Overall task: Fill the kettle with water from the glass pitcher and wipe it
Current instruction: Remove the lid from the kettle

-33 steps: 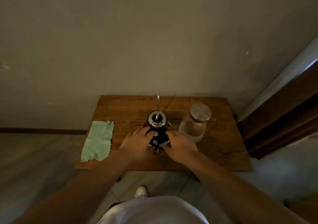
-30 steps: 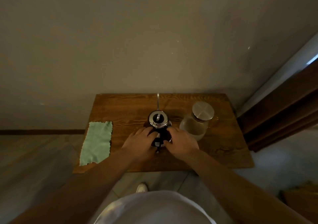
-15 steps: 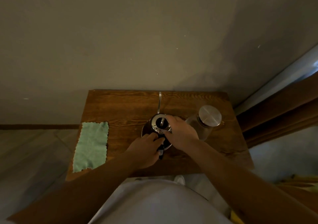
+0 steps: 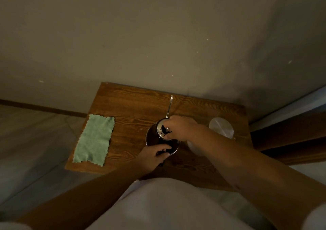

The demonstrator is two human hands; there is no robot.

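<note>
From your head camera: the kettle (image 4: pixel 155 138) stands mid-table (image 4: pixel 134 106), directly ahead of you, its thin spout (image 4: pixel 169 106) running straight away toward the wall. Your right hand (image 4: pixel 181 128) arches over the top, fingers closed on the lid (image 4: pixel 163 128), apparently ready to lift it, though the dim light blurs the grip. Your left hand (image 4: pixel 153 154) clamps the near side, at the handle. The glass pitcher (image 4: pixel 220 129) waits just right of your right wrist; the green cloth (image 4: pixel 95 139) lies well left.
</note>
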